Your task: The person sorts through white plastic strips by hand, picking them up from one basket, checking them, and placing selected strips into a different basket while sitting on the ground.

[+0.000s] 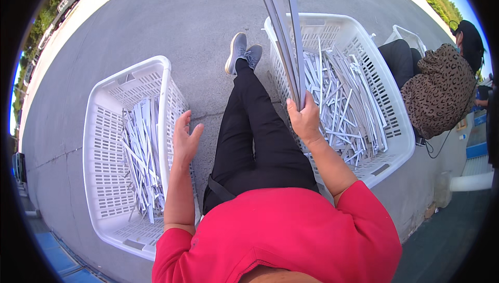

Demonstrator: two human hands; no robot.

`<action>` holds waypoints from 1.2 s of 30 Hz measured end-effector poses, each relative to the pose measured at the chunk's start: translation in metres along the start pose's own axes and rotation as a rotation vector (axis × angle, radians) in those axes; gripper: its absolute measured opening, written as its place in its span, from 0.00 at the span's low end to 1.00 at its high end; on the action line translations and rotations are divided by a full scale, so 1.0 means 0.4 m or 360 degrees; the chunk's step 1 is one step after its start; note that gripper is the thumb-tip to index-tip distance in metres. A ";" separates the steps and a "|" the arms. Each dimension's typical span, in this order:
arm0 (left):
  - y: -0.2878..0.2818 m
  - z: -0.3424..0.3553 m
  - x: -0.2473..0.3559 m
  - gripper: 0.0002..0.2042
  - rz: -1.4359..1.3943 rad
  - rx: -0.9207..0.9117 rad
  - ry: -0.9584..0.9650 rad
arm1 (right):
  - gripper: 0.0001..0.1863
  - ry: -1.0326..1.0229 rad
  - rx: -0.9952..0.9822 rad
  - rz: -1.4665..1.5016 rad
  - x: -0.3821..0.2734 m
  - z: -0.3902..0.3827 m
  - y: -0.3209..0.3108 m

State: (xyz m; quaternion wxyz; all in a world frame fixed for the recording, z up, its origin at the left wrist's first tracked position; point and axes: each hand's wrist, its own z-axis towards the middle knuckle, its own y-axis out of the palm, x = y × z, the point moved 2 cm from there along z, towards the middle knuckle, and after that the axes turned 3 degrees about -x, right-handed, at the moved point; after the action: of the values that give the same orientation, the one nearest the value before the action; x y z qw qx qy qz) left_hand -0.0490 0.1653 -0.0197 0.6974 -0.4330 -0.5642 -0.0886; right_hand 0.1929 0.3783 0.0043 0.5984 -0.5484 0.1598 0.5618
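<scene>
Several long, thin grey strips (pixel 292 38) rise from my right hand (pixel 305 117), whose fingers and thumb are closed round their lower ends. The strips reach past the upper edge of the view. My left hand (pixel 186 136) hovers beside the inner rim of the left white basket (pixel 165 106), fingers apart and nothing in it. Inside that basket lies a loose heap of shorter white and grey strips (pixel 145 153). A second white basket (pixel 382 88) stands to my right, holding a larger tangled pile of strips (pixel 340 106); my right hand is over its near left side.
My crossed legs (pixel 254 127) stretch out between the two baskets on grey concrete (pixel 197 28). Beyond the right basket sits a person in a leopard-print top (pixel 442 88), with another white basket (pixel 408 37) near them. A white pipe (pixel 472 182) shows at the right edge.
</scene>
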 end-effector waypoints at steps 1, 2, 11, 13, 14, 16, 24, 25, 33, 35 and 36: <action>0.042 0.016 0.006 0.31 -0.0500 -0.0229 0.0064 | 0.20 -0.0051 -0.0077 0.0072 -0.026 -0.011 0.034; 0.071 0.017 0.058 0.36 -0.0687 -0.0397 0.0048 | 0.21 -0.0091 -0.0154 0.0136 -0.044 -0.025 0.067; 0.164 0.008 0.145 0.31 -0.1529 -0.0359 -0.0086 | 0.29 -0.0446 -0.0395 -0.0172 -0.091 -0.174 0.234; 0.178 0.003 0.123 0.24 -0.1614 -0.0253 -0.0161 | 0.29 -0.0498 -0.0415 -0.0187 -0.085 -0.189 0.242; 0.178 0.005 0.119 0.23 -0.1674 -0.0288 -0.0184 | 0.30 -0.0533 -0.0414 -0.0197 -0.084 -0.191 0.244; 0.178 0.006 0.112 0.22 -0.1794 -0.0360 -0.0229 | 0.31 -0.0561 -0.0451 -0.0185 -0.077 -0.204 0.251; 0.262 0.029 0.065 0.10 -0.1873 -0.0223 -0.0325 | 0.34 -0.0475 -0.0624 -0.0053 -0.028 -0.204 0.235; 0.272 0.034 0.066 0.10 -0.1851 -0.0222 -0.0327 | 0.34 -0.0442 -0.0658 -0.0022 -0.024 -0.198 0.228; 0.318 0.011 0.077 0.15 -0.1466 -0.0573 -0.0303 | 0.38 0.0210 -0.0635 0.0770 0.038 -0.126 0.141; 0.337 -0.016 0.102 0.17 -0.1464 -0.0767 -0.0231 | 0.38 0.0291 -0.0753 0.1020 0.031 -0.070 0.141; 0.343 -0.029 0.122 0.17 -0.1455 -0.0858 -0.0188 | 0.37 0.0314 -0.0846 0.1185 0.025 -0.047 0.149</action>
State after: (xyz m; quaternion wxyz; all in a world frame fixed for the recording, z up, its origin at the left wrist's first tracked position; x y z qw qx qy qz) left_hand 0.0600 0.2586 -0.0464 0.4187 -0.3110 -0.6909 -0.5007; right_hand 0.1537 0.3536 -0.0388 0.1769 -0.6388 0.2523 0.7050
